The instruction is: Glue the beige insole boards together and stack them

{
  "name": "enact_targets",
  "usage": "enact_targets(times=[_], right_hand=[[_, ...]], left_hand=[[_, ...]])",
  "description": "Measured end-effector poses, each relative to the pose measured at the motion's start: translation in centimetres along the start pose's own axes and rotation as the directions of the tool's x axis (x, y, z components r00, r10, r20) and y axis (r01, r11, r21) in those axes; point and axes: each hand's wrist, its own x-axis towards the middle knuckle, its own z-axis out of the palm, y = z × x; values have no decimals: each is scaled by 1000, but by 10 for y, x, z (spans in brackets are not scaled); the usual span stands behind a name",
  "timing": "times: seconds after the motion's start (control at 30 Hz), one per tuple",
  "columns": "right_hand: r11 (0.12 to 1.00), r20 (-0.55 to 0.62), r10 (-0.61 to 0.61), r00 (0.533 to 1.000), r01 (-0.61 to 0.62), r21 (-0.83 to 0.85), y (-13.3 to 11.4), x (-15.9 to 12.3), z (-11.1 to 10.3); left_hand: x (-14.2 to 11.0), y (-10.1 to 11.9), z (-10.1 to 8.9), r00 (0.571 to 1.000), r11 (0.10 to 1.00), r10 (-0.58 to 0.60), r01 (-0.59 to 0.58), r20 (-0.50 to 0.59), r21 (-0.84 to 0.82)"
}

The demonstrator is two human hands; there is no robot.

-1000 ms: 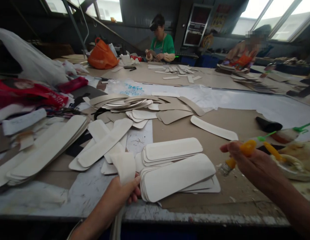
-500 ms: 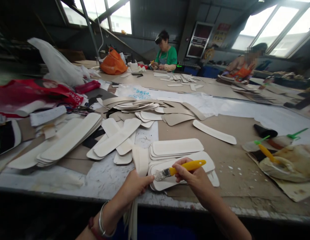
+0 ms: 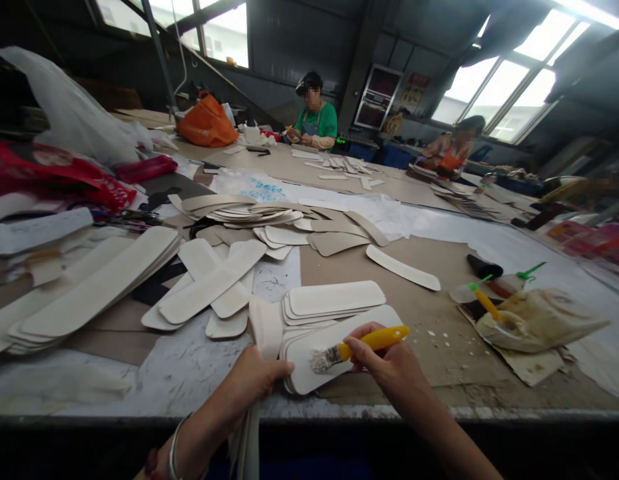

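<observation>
My right hand [image 3: 389,363] grips a yellow-handled brush [image 3: 362,345], its bristles resting on the top white strip of a stack [image 3: 334,337] at the table's near edge. My left hand [image 3: 252,380] is closed on a bundle of white strips [image 3: 263,327] that bends over the table edge and hangs down. A second stack of white strips [image 3: 334,298] lies just behind the first one.
More white and tan strips [image 3: 214,283] lie fanned to the left and behind. At right sit glue bottles with green caps [image 3: 494,287] and a stained rag [image 3: 539,320]. A red bag [image 3: 54,173] and an orange bag [image 3: 206,120] lie left. Two other people [image 3: 314,120] work at the far side.
My right hand came in from the right with the brush and set the bristles on the near stack. My left hand kept its hold on the bent strips.
</observation>
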Motion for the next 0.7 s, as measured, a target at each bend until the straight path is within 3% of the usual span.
enact_targets(times=[0.1,0.2,0.27,0.37,0.5,0.6,0.7], right_hand=[[979,-155,-7,988,-24,-202,13,7,-19],[896,-346,-61,936,-101,-433,23,11,-52],[855,-402,-126,907,-106,-507,25,11,-70],[822,-401,-264,877,-13,-569,27,9,-76],[784,-263,-388,883,167,-598,27,6,-57],[843,-198,-327,924,190,-503,23,3,-50],[893,-264,-202,943,66,-446,19,3,-61]], left_hand=[[5,-2,-2,1000,999,-9,8,28,31],[6,-2,-3,999,998,-13,11,42,56],[4,0,-3,999,998,-17,14,42,63],[3,0,-3,999,998,-19,17,33,68],[4,-3,-4,999,998,-29,27,34,64],[4,-3,-4,998,998,-46,44,38,51],[2,0,-4,998,998,-43,41,43,43]])
